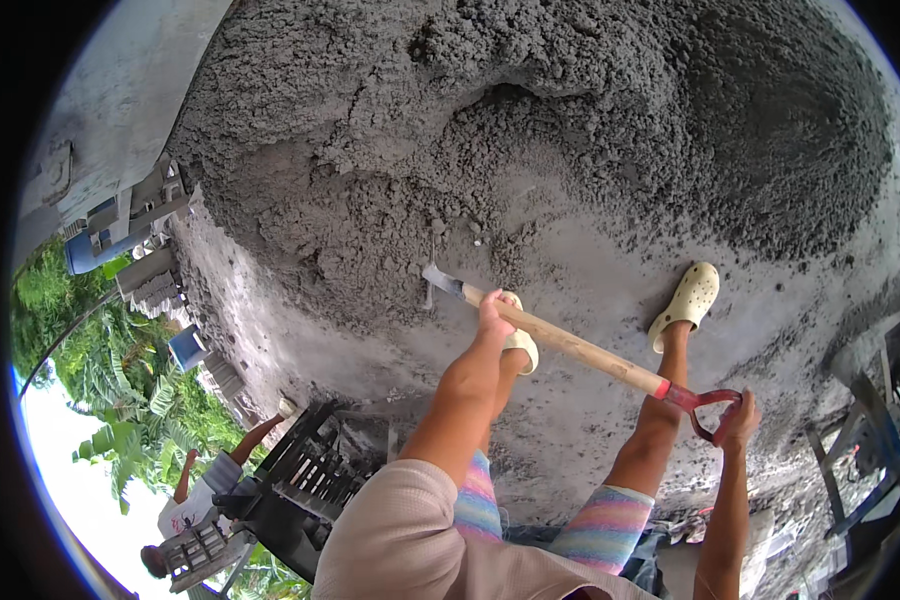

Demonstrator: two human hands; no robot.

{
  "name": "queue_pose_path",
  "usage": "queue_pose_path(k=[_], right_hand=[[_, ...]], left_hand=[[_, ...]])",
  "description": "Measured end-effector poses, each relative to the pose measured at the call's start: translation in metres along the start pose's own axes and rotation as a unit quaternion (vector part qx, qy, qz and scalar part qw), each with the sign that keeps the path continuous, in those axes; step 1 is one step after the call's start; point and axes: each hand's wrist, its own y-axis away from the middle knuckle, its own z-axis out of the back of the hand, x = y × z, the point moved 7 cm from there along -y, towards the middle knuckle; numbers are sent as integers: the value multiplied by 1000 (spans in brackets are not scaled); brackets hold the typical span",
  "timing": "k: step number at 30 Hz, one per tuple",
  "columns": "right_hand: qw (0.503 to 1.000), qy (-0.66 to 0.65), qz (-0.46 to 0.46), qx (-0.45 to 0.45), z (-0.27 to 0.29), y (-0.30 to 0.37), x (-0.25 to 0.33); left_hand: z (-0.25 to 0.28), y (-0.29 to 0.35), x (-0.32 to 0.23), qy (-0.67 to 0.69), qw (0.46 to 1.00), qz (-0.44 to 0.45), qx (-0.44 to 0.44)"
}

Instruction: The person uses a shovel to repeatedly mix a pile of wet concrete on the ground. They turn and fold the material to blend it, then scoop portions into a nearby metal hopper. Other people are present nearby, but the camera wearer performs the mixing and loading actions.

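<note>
I hold a shovel (pixel 580 347) slanting across my front, its pale wooden shaft ending in a red D-shaped handle. My left hand (pixel 494 314) is wrapped round the lower shaft, close to the metal socket. On the red handle, my right hand (pixel 739 420) is closed at the right. The shovel's metal end (pixel 438 278) points left, at the edge of a big heap of damp grey mortar-like mix (pixel 370 180); the blade shows almost edge-on, and I cannot tell whether it carries anything.
My feet stand apart in cream clogs (pixel 690 300) on a grey, dusty floor (pixel 580 250). Black slatted machinery (pixel 305 480) is at lower left, with another person (pixel 205 495) beside it. Stacked blocks (pixel 155 285) line the left side. Blue-grey metal framing (pixel 870 480) stands at right.
</note>
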Motion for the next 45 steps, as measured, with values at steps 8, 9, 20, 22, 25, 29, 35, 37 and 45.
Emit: queue_pose_path(k=[8, 9, 20, 22, 25, 29, 35, 37, 45], right_hand=[[999, -1, 4, -41, 155, -29, 38], [999, -8, 12, -50, 175, -29, 43], [966, -200, -103, -130, 398, -10, -61], [945, -251, -141, -153, 412, 9, -87], [914, -307, -226, -137, 417, 38, -127], [876, -320, -361, -21, 377, 72, -164], [772, -137, -510, 354, 311, 112, -187], [685, -194, -565, 417, 302, 146, -112], [943, 108, 74, 306, 342, 61, -77]], left_hand=[[-34, 80, 124, -10, 998, 56, -1], [-39, 92, 140, -22, 998, 63, 0], [-160, 248, 305, -252, 963, 31, 85], [-186, 276, 332, -302, 946, 16, 119], [-223, 296, 367, -362, 920, -9, 149], [-274, 329, 391, -513, 835, -146, 133], [-344, 375, 385, -674, 656, -335, 57], [-359, 420, 386, -699, 629, -333, 66], [-323, 501, 299, -555, 736, -326, 212]])
